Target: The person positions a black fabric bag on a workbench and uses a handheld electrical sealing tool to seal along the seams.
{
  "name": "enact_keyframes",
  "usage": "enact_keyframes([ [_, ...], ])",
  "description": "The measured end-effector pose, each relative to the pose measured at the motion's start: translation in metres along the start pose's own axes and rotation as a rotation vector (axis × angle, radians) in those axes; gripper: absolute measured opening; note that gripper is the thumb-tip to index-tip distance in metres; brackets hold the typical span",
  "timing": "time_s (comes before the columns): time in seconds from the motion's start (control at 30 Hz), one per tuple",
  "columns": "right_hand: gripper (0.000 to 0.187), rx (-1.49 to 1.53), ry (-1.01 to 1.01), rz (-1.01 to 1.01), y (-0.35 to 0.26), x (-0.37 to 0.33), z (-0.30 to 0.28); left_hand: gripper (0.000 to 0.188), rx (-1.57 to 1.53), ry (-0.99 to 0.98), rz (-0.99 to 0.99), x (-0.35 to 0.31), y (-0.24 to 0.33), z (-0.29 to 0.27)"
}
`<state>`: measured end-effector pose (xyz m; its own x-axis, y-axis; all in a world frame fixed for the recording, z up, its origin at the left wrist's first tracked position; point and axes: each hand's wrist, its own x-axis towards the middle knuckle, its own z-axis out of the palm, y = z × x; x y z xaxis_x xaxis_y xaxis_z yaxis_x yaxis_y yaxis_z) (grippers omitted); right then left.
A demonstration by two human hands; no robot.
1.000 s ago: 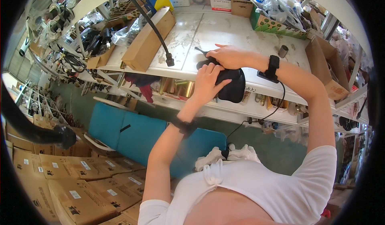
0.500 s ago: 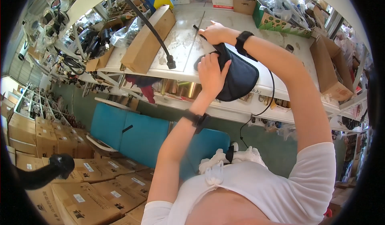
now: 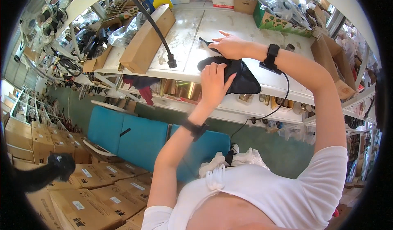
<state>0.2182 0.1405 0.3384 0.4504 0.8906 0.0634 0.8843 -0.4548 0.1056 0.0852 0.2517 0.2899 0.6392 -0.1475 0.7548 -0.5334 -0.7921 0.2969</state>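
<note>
A black pouch (image 3: 239, 76) of soft, matte fabric is lying at the near edge of the white worktable (image 3: 245, 29), drooping partly over that edge. It is looking flat and limp, rounded at its left end and running out to a point toward four o'clock.

The left hand (image 3: 213, 81) is resting on the pouch's left part, fingers held together and laid flat over the cloth, thumb out to the right. The right hand (image 3: 230, 46) is sitting at the pouch's twelve o'clock, fingers loosely spread, its fingertips on a thin black strip (image 3: 208, 44) sticking out toward ten o'clock; whether it is pinching that strip cannot be told.

A long cardboard box (image 3: 147, 39) is lying at nine o'clock of the pouch. A green carton (image 3: 282, 23) is standing at one o'clock.
</note>
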Motion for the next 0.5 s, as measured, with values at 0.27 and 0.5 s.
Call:
enact_keyframes([
  [0.27, 0.036, -0.039, -0.145, 0.216, 0.03, 0.048, -0.003, 0.035, 0.179, -0.02, -0.057, 0.02, -0.002, 0.009],
  [0.5, 0.035, 0.101, -0.141, 0.283, 0.043, 0.067, -0.01, 0.037, 0.382, -0.001, -0.199, 0.038, -0.018, 0.028],
])
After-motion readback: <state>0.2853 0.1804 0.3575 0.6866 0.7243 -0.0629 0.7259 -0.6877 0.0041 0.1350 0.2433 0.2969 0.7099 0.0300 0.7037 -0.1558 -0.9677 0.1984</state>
